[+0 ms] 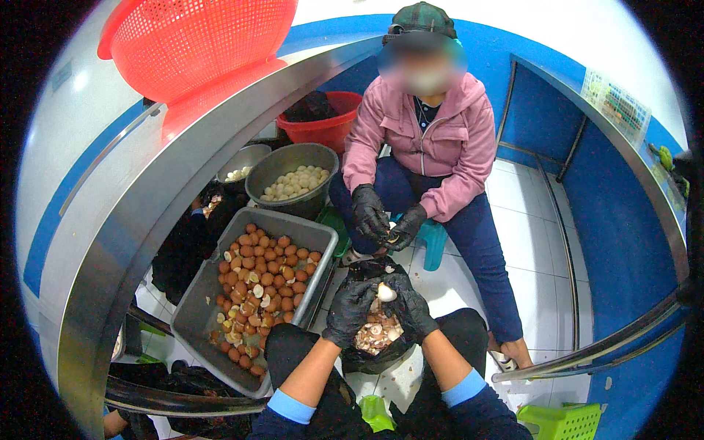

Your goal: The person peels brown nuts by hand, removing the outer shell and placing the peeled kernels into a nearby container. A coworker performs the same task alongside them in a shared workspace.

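Observation:
A white boiled egg with its shell largely off sits between my black-gloved hands. My left hand grips it from one side, and my right hand closes on it from the other. Just below, a black plastic bag stands open between my knees, with broken eggshells inside. To my left is a grey plastic tub of brown eggs, several of them cracked, with shell bits among them.
Opposite sits a person in a pink jacket, black-gloved hands around another egg. Behind the tub stands a dark basin of peeled eggs. A metal table edge curves over the left; a metal rail is at right.

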`<state>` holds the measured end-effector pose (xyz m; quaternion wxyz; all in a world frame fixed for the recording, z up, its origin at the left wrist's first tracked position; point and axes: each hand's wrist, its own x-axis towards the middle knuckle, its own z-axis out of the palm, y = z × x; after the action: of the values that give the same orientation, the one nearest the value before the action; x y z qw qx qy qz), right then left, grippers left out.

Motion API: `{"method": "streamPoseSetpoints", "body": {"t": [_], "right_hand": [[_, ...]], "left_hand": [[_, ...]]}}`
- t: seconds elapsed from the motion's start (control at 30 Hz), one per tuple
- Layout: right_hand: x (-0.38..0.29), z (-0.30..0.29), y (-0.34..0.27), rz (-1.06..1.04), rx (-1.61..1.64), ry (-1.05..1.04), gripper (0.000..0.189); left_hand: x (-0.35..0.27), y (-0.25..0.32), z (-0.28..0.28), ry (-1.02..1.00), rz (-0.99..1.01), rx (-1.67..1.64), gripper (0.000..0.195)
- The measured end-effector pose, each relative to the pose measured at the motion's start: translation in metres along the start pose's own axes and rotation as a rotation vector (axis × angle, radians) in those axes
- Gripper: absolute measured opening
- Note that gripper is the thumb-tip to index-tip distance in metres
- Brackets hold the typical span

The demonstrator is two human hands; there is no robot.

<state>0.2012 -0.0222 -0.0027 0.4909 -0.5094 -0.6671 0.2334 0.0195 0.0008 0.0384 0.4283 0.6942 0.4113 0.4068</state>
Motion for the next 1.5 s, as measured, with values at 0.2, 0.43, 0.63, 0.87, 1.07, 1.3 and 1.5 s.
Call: {"method": "streamPoseSetpoints", "body": {"t": [0.2, 0.43, 0.63, 0.87, 1.07, 1.3, 1.5], "right_hand": [[-0.002, 0.005, 0.0, 0.123, 0.155, -0.004, 0.031], [0.004, 0.011, 0.006, 0.405, 0.623, 0.029, 0.025], [0.006, 0.012, 0.0, 0.272, 0.305, 0.037, 0.03], [0.003, 0.012, 0.011, 0.257, 0.212, 0.004, 0.036], [0.001, 0.01, 0.003, 0.228, 0.301, -0.041, 0.047], [0.005, 0.001, -0.018, 0.303, 0.3, 0.012, 0.035], [0.006, -0.004, -0.016, 0.219, 0.004, -0.01, 0.03]], "left_hand": [[0.001, -0.014, 0.01, 0.133, -0.032, 0.058, 0.022], [0.005, -0.011, -0.003, 0.091, -0.017, 0.092, 0.027], [0.002, 0.015, -0.004, -0.008, 0.187, 0.158, 0.028], [0.001, 0.005, -0.003, 0.032, 0.257, 0.237, 0.031], [0.004, -0.019, 0.006, 0.117, 0.151, 0.084, 0.024], [0.007, -0.005, 0.0, 0.209, 0.194, 0.151, 0.022], [0.001, 0.011, 0.003, 0.042, 0.106, 0.035, 0.025]]}}
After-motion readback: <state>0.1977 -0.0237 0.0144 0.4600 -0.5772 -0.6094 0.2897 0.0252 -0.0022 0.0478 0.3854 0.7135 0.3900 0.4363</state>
